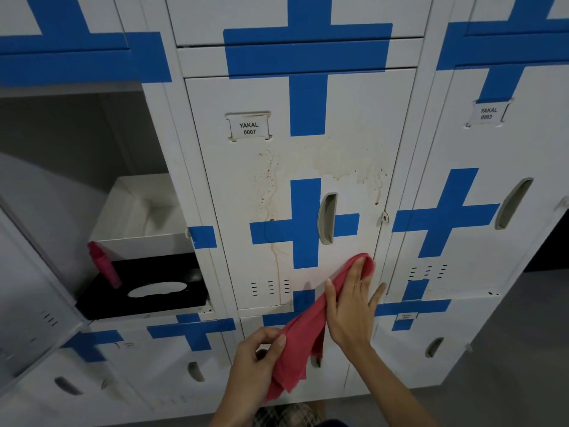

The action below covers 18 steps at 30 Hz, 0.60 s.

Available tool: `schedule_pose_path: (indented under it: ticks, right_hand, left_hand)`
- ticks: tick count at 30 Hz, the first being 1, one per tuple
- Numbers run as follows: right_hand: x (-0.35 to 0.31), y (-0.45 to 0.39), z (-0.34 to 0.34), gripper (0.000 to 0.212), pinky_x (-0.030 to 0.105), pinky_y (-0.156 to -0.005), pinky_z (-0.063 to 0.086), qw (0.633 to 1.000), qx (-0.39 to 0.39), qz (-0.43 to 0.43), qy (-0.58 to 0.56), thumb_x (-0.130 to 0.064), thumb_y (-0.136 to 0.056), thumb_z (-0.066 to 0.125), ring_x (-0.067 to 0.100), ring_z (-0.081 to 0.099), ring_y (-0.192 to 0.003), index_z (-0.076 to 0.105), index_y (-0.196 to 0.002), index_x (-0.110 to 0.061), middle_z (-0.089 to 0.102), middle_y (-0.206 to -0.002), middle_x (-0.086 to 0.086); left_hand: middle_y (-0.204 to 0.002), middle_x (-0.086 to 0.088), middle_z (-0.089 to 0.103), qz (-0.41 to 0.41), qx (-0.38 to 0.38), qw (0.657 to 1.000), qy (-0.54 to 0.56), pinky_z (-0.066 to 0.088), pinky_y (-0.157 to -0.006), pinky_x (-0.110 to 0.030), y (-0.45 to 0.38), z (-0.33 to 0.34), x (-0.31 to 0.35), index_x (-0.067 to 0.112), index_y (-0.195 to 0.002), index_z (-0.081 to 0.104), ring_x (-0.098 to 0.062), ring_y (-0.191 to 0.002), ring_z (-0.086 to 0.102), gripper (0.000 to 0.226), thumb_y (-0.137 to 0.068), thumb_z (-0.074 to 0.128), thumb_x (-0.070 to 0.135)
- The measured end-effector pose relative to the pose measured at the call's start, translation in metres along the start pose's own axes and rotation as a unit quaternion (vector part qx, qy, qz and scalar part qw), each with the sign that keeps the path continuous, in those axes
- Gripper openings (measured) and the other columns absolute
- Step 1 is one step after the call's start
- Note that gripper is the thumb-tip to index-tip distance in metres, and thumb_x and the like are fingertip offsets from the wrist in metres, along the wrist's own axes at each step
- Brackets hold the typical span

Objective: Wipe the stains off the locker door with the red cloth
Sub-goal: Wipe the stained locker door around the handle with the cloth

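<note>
The white locker door labelled YAKAL 0007 stands shut in the middle, crossed with blue tape. Brown stains spatter its middle and run down as a drip line toward the vents. The red cloth stretches diagonally across the door's lower right corner. My right hand lies flat over the cloth's upper end, pressing it against the door below the grey handle. My left hand pinches the cloth's lower part, which hangs loose in front of the locker below.
The locker to the left stands open, its door swung toward me. Inside sit a white box, a black tissue box and a pink bottle. More shut lockers surround the stained door; grey floor lies at the right.
</note>
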State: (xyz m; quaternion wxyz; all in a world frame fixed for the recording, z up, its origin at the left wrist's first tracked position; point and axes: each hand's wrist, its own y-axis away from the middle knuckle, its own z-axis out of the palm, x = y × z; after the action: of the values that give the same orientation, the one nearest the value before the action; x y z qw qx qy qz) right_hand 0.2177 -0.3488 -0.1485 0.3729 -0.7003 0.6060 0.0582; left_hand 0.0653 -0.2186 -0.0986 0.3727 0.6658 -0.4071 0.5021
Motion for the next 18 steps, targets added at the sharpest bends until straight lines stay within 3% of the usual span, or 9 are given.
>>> schedule_pose_path:
  ticks: [3, 7, 9, 13, 15, 18]
  right_hand:
    - [-0.004, -0.006, 0.003, 0.078, 0.047, -0.115, -0.02, 1.0, 0.0, 0.025, -0.006, -0.063, -0.095, 0.008, 0.026, 0.005, -0.149, -0.009, -0.152, -0.012, 0.011, -0.16, 0.012]
    - [0.004, 0.004, 0.005, 0.08, 0.047, -0.114, -0.022, 0.994, -0.053, -0.077, 0.048, -0.065, -0.095, 0.007, 0.021, -0.004, -0.149, -0.003, -0.153, -0.011, 0.004, -0.161, 0.006]
    - [0.016, -0.006, -0.005, 0.078, 0.05, -0.115, -0.017, 0.989, -0.041, -0.112, 0.088, -0.064, -0.096, 0.009, 0.021, -0.007, -0.149, -0.002, -0.154, -0.012, 0.004, -0.161, 0.004]
    - [0.008, -0.036, -0.031, 0.076, 0.046, -0.114, -0.022, 0.992, 0.019, -0.098, 0.077, -0.06, -0.098, 0.012, 0.019, -0.005, -0.149, -0.001, -0.154, -0.01, 0.001, -0.16, 0.004]
    - [0.009, -0.039, -0.033, 0.078, 0.046, -0.114, -0.022, 0.992, 0.011, -0.099, 0.082, -0.06, -0.097, 0.013, 0.019, -0.001, -0.148, -0.001, -0.154, -0.008, 0.0, -0.16, 0.005]
    - [0.036, -0.028, -0.02, 0.081, 0.05, -0.117, -0.014, 0.988, -0.033, -0.093, 0.12, -0.064, -0.097, 0.009, 0.022, 0.003, -0.148, 0.001, -0.153, -0.006, 0.007, -0.159, 0.009]
  left_hand:
    - [-0.099, 0.001, 0.069, -0.012, -0.018, 1.0, -0.006, 0.046, -0.077, -0.016, -0.005, 0.01, -0.002, 0.019, -0.09, 0.071, -0.013, -0.098, 0.063, 0.016, -0.091, 0.058, 0.03]
    - [-0.098, 0.004, 0.069, -0.011, -0.011, 1.0, -0.019, 0.044, -0.072, -0.011, -0.008, 0.015, -0.004, 0.02, -0.091, 0.071, -0.009, -0.098, 0.061, 0.015, -0.092, 0.058, 0.026]
    - [-0.098, 0.005, 0.069, -0.009, -0.002, 1.0, -0.024, 0.043, -0.069, -0.008, -0.01, 0.016, -0.006, 0.02, -0.09, 0.071, -0.007, -0.098, 0.061, 0.014, -0.092, 0.058, 0.024]
    - [-0.101, 0.001, 0.068, -0.021, 0.002, 1.0, 0.017, 0.047, -0.062, -0.008, -0.013, 0.025, 0.0, 0.018, -0.091, 0.07, -0.013, -0.096, 0.064, 0.015, -0.092, 0.058, 0.027]
    - [-0.1, 0.001, 0.068, -0.021, 0.004, 0.999, 0.028, 0.048, -0.06, -0.007, -0.014, 0.029, 0.001, 0.017, -0.091, 0.07, -0.012, -0.094, 0.064, 0.016, -0.092, 0.058, 0.027]
    - [-0.102, 0.001, 0.068, -0.026, -0.005, 1.0, 0.011, 0.045, -0.069, -0.01, -0.016, 0.035, -0.002, 0.019, -0.091, 0.07, -0.012, -0.098, 0.062, 0.016, -0.091, 0.058, 0.03]
